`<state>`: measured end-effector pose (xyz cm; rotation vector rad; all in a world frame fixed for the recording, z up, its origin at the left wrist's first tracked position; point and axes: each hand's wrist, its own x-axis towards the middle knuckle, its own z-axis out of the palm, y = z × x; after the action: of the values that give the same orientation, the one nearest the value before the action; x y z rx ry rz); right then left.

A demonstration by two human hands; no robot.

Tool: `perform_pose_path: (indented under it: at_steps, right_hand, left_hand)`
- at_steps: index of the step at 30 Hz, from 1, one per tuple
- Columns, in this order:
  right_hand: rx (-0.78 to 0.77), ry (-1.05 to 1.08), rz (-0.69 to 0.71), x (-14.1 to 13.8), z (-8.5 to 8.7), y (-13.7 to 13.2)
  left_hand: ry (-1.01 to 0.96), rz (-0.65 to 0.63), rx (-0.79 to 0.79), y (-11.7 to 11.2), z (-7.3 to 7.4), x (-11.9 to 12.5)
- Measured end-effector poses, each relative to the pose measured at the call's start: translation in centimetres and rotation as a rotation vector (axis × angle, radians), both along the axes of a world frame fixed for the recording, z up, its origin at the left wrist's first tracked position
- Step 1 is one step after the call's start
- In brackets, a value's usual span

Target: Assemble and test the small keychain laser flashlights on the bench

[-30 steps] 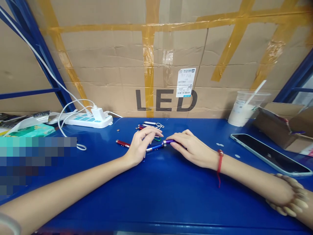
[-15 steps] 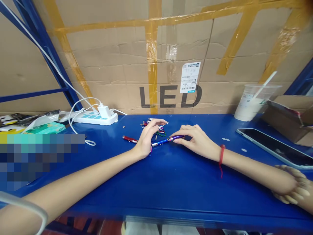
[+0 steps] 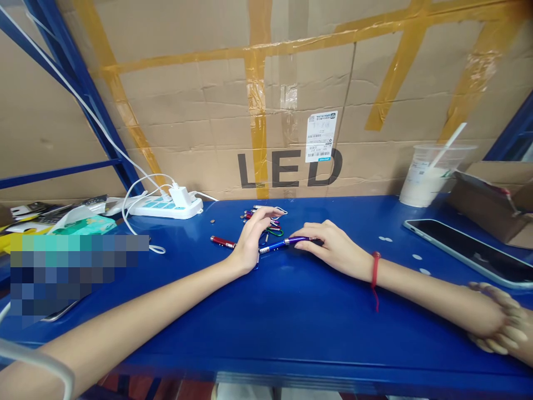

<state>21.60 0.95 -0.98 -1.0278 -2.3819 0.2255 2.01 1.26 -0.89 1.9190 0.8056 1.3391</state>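
Our right hand [image 3: 328, 243] eases back slightly, pinching a purple pen [image 3: 298, 239]; our loosely curved left hand's [image 3: 249, 244] hold, we cannot tell.

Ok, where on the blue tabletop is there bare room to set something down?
Widest: the blue tabletop between the forearms, back from the front edge. Smaller: behind the right hand, between the pens and the cup. Crowded: around the left hand, where the pens lie; far left, by the power strip; right, by the phone, cup and open box.
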Motion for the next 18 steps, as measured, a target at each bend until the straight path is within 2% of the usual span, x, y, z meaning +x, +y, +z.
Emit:
perform_pose_path:
  at_steps: [18]
  right_hand:
    - [-0.053, 0.008, -0.011, -0.19, 0.04, -0.17]
  left_hand:
    - [-0.017, -0.012, -0.036, -0.17, 0.17, 0.16]
